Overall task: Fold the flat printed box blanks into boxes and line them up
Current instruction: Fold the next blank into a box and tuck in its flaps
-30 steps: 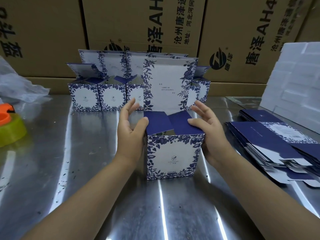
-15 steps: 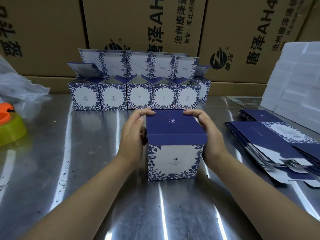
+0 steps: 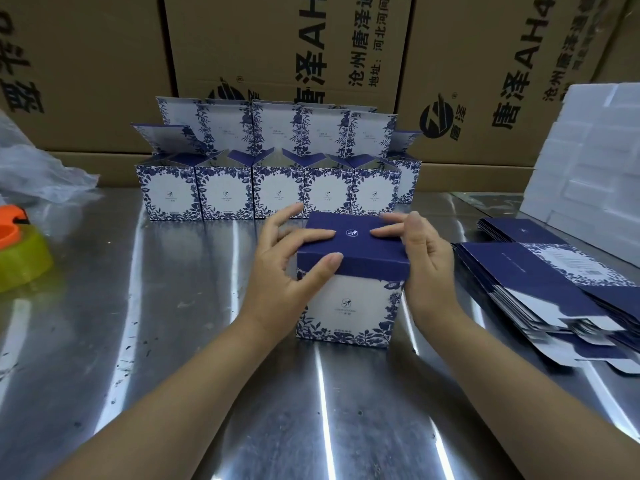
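A blue-and-white floral box stands upright on the steel table in front of me, its dark blue lid folded down over the top. My left hand pinches the lid's front left corner, thumb on the front flap and index finger on top. My right hand holds the box's right side with its index finger laid across the lid. Behind stands a row of several folded boxes with lids up. A stack of flat blanks lies at the right.
Large brown cartons wall off the table's far side. White foam blocks are stacked at the far right. At the left edge sit an orange and yellow-green tape dispenser and a crumpled clear plastic bag.
The tall lid panel was swung down over the two inner flaps. Both hands then shifted from the lid's far edge to its top and front flap.
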